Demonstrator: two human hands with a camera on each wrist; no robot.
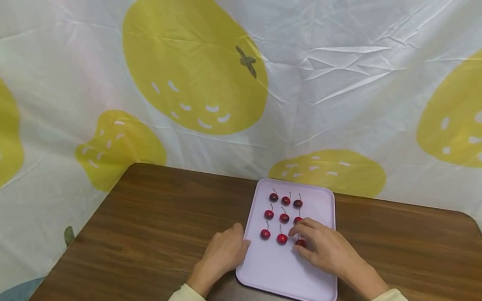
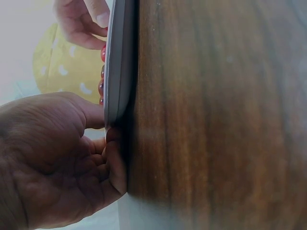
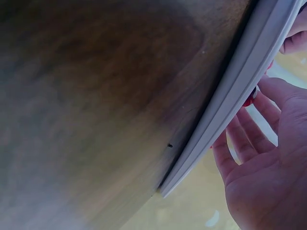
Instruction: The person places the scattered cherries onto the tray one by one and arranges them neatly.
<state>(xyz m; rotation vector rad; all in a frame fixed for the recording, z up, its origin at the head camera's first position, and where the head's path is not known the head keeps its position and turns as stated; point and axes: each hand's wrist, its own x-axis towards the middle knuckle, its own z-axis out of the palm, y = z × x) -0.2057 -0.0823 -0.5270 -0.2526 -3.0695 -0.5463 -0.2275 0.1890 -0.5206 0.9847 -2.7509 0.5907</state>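
A lilac tray (image 1: 285,286) lies on the brown table (image 1: 147,241) with several red cherries (image 1: 286,200) set in rows. My left hand (image 1: 224,253) is at the tray's left edge. Its thumb (image 2: 93,117) lies on the tray's rim (image 2: 115,72) and its curled fingers (image 2: 115,160) sit against the rim's underside. My right hand (image 1: 325,249) lies over the right column of cherries. Its thumb and fingers close round the front-right cherry (image 1: 300,243), which is mostly hidden. In the right wrist view a bit of red cherry (image 3: 249,100) shows between the fingertips (image 3: 268,91) and the tray's rim (image 3: 230,100).
A white cloth with large yellow fruit prints (image 1: 194,56) hangs behind and beside the table. The table's back edge runs just behind the tray. Bare wood stretches to the left (image 1: 153,210) and right (image 1: 422,247) of the tray.
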